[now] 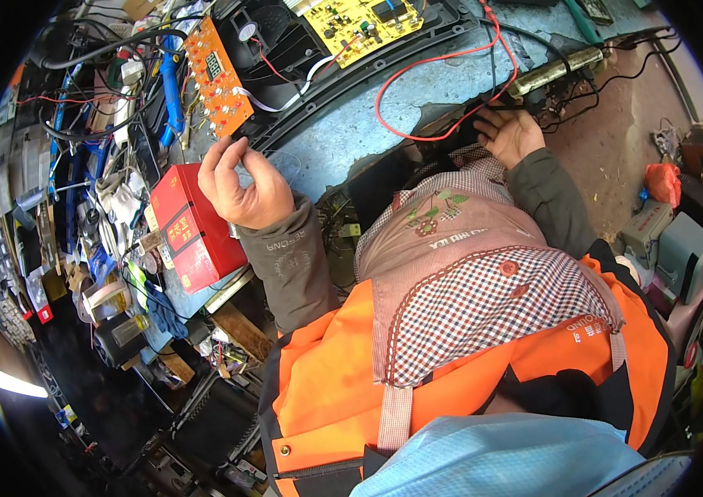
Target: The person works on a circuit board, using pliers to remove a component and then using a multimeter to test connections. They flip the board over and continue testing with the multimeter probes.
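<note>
My left hand (245, 186) is raised palm up with loosely bent fingers, holding nothing I can see. Its fingertips are next to the lower end of an orange circuit board (217, 79), which carries a small display and several buttons; I cannot tell if they touch. A white ribbon cable (285, 103) runs from that board toward a yellow circuit board (360, 31) in a black plastic housing (270, 62). At the bench's front edge, my right hand (513, 137) has its fingers apart, beside black cables and a red wire (379, 106). Shadow partly hides its fingertips.
A red box (194, 228) stands left of my left forearm. Blue-handled tools (172, 91) and tangled cables crowd the bench's left side. A worn power strip (557, 73) lies along the edge of the blue bench (331, 149). Boxes and appliances (687, 257) stand at the right.
</note>
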